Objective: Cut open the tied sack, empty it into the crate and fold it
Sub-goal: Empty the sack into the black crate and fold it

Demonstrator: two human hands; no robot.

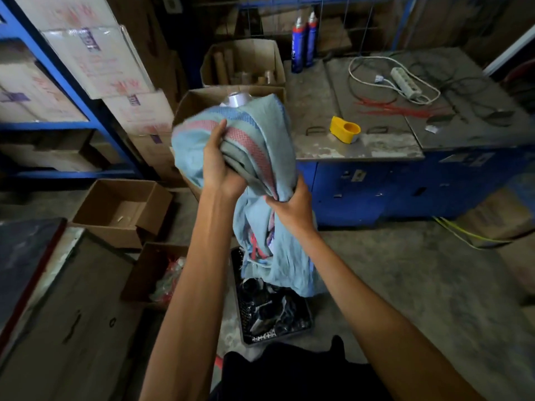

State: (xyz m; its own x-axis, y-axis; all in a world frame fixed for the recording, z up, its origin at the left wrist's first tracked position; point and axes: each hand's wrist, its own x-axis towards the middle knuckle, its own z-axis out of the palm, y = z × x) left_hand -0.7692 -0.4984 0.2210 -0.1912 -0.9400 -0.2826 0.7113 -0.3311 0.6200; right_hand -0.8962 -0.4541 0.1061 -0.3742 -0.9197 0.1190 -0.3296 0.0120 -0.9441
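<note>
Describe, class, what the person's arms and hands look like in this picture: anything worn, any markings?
Both forearms are bare up to the frame's edge: no sleeves show. The left hand and the right hand wear no gloves. No watch, bracelet or ring is visible, nor any marking. Dark clothing shows at the bottom of the view.

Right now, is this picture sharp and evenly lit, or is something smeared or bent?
Head view: the pale blue woven sack is motion-blurred near its top edge; the blue metal shelving bows from the wide lens; the black plastic crate sits in dim shadow.
</note>
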